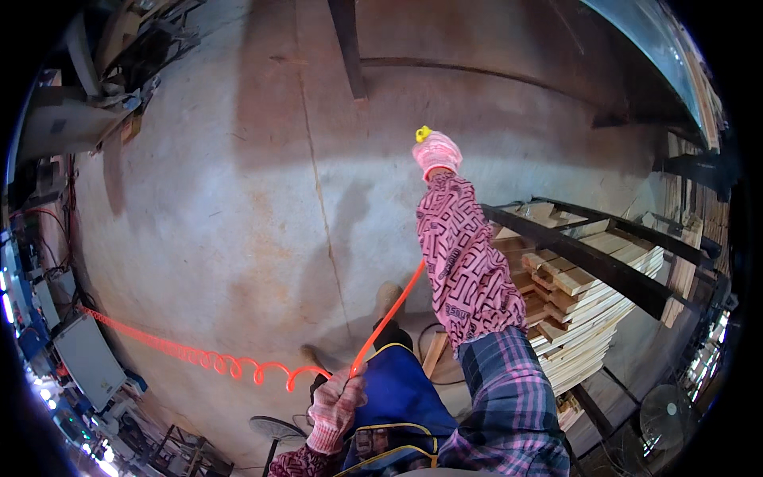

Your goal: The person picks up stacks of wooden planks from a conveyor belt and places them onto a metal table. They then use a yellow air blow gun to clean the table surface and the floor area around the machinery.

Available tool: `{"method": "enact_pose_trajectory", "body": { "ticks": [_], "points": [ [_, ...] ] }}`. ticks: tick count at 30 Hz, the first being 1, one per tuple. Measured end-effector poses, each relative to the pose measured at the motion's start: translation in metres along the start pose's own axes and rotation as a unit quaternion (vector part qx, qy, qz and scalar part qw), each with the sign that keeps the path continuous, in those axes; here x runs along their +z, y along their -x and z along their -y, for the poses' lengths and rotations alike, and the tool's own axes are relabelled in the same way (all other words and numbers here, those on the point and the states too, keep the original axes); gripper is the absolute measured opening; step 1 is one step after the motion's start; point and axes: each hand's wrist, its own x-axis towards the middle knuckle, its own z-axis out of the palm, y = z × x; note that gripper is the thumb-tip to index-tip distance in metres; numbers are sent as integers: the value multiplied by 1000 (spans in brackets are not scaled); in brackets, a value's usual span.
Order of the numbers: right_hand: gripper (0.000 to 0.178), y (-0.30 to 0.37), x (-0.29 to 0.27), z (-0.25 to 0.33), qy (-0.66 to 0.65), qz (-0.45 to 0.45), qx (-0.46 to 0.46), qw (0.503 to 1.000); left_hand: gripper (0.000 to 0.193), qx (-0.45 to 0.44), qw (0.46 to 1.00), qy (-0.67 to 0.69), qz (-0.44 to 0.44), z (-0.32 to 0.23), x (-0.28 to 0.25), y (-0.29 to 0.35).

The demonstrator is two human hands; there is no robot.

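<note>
While fingers of the left hand (pixel 336 403) wrap around an orange hose (pixel 386 323), near-left of the lumber stack (pixel 576 338), the right hand (pixel 438 153) extends far-left of that stack, a yellow piece (pixel 423 133) at its fingers; I cannot tell how they grip. The hose's coils run farther left of the stack. The step in hand seems to be guiding the hose; the next move likely calls for slack.

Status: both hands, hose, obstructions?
Left hand gripping orange coiled hose. Right hand extended, holding mostly hidden yellow piece. Possible obstruction: lumber stack beside right sleeve.
</note>
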Motion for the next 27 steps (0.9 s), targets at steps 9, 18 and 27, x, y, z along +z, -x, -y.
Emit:
{"method": "enact_pose_trajectory", "body": {
  "ticks": [9,18,27],
  "points": [
    [22,87,159,-37,178,-19,-210,961,24,6,1000,-9,-23,-70,-89,25],
    [33,233,138,357,113,219,-290,925,30,30,979,21,-203,-167,-256,-14],
    [39,40,33,486,32,93,-80,992,31,2,987,100,-129,-247,-346,-104]
  ]
}}
